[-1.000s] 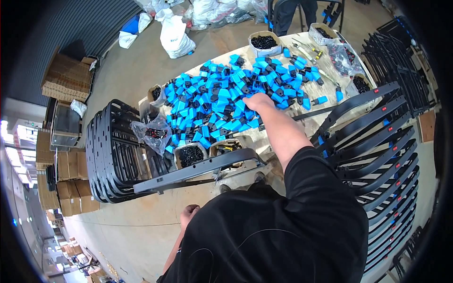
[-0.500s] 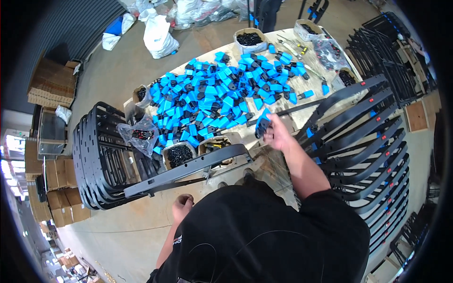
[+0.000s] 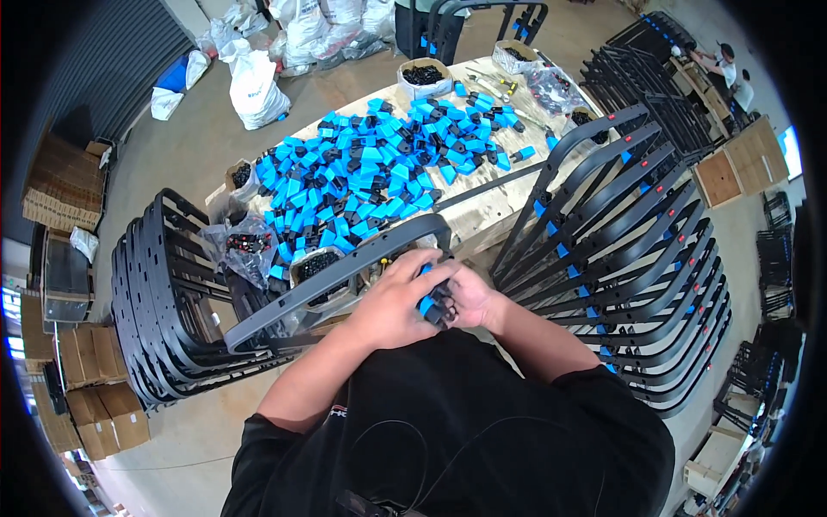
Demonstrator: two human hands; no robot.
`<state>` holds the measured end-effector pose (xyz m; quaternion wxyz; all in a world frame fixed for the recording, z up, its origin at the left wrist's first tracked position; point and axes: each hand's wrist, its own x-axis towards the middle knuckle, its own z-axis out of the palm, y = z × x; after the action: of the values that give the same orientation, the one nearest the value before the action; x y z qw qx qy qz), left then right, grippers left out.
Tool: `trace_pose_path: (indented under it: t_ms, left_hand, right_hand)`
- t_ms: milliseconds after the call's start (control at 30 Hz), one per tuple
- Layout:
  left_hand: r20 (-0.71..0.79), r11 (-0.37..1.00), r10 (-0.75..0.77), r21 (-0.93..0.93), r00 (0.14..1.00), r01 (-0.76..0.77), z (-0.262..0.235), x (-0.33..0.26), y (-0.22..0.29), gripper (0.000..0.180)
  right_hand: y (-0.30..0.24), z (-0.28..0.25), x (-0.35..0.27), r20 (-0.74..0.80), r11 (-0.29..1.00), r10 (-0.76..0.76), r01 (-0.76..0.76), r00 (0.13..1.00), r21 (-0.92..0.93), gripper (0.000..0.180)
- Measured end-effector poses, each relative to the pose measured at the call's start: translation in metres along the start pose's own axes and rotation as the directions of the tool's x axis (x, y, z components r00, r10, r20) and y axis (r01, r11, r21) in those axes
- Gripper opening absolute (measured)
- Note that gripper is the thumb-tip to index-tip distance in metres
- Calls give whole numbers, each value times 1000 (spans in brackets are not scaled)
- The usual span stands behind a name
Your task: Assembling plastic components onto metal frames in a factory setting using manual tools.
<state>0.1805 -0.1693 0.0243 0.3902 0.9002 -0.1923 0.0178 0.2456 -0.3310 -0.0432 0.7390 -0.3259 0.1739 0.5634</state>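
Note:
Both hands meet close to my chest over the near table edge. My left hand [image 3: 398, 302] and my right hand [image 3: 466, 297] together grip a small blue and black plastic part [image 3: 428, 302] between the fingers. Just above them a long curved black frame bar [image 3: 336, 276] lies across the table's near edge. A wide heap of the same blue and black parts [image 3: 370, 177] covers the wooden table [image 3: 482, 220] beyond the bar.
Stacks of black curved frames stand left [image 3: 164, 302] and right [image 3: 637, 258] of me. Small boxes of black pieces [image 3: 422, 77] and clear bags [image 3: 245, 246] sit on the table. White sacks [image 3: 254, 86] lie on the floor; cardboard boxes [image 3: 60, 181] stand left. Another person [image 3: 724, 65] is far right.
My right hand left the blue heap and drew back to my chest with a part. My left hand rose from beside my body and joined it on the part.

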Motion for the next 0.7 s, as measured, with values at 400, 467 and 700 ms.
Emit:
trace_pose_path:
  t_ms: [400, 467, 700]
  left_hand:
    - [-83, 330, -898, -778, 433, 535, 48, -176, -150, 49]
    - [-279, 461, -884, -647, 375, 608, 32, -166, -175, 53]
    - [-310, 417, -908, -595, 283, 687, 49, -192, -329, 48]
  right_hand:
    - [66, -22, 9, -111, 840, 64, -113, 992, -530, 59]
    - [75, -39, -4, -198, 848, 54, -149, 979, -508, 57]
    - [110, -56, -22, -289, 889, -6, -127, 957, -439, 42]
